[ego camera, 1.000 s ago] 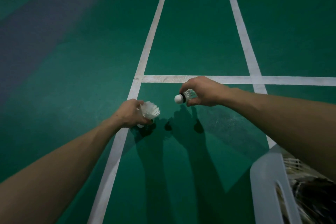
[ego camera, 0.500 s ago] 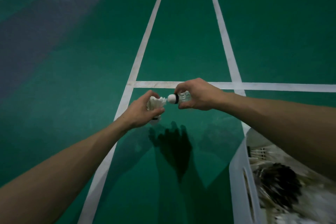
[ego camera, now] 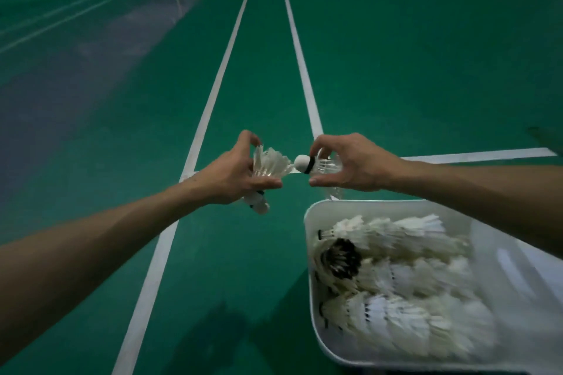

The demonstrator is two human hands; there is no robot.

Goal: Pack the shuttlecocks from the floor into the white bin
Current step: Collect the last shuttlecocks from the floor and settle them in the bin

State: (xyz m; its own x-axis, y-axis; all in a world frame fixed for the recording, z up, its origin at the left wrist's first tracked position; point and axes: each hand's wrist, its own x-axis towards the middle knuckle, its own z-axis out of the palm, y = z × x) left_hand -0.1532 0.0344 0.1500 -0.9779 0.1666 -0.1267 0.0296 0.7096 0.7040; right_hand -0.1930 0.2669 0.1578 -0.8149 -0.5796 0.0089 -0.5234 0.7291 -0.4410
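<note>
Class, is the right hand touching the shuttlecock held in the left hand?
Apart. The head view shows the right hand short of the shuttlecock in the left hand; green floor shows between them.

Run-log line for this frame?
left hand: holds left shuttlecock | right hand: pinches right shuttlecock, cork at left shuttlecock's skirt | white bin: holds packed shuttlecocks | phase: likely nesting pair, not yet binned

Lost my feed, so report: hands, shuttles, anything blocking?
Left hand holds shuttle one; right hand shuttle two, cork to feathers. Bin near, part full. Nothing blocking.
</note>
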